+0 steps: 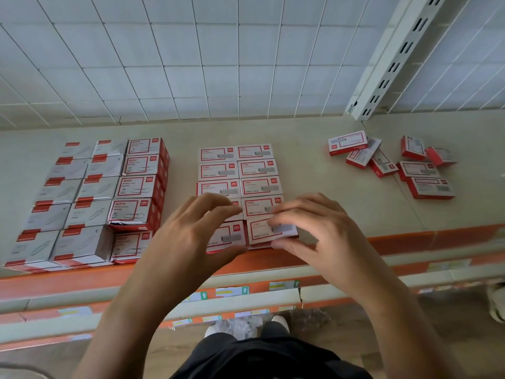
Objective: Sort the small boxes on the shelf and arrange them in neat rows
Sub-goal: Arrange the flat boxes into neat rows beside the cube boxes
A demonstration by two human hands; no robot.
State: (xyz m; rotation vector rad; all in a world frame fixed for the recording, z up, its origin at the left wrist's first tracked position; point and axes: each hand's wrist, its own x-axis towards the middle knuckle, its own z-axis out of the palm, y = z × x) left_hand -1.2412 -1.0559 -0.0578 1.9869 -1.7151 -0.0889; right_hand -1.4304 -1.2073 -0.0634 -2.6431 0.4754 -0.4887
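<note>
Small red-and-white staple boxes lie in two neat columns (240, 170) in the middle of the beige shelf (314, 181). My right hand (317, 231) pinches the front box of the right column (262, 232) between thumb and fingers; that box sits slightly askew. My left hand (188, 233) hovers over the front of the left column with curled fingers, its thumb at the front edge of the nearest box (226, 237). A loose heap of the same boxes (393, 165) lies at the right of the shelf.
At the left stand rows of grey-and-red boxes (62, 203) and stacked red-framed paperclip boxes (139, 187). The shelf has an orange front lip (410, 239), a white grid back panel (191, 64) and a slotted upright (390, 64). Lower shelves show below.
</note>
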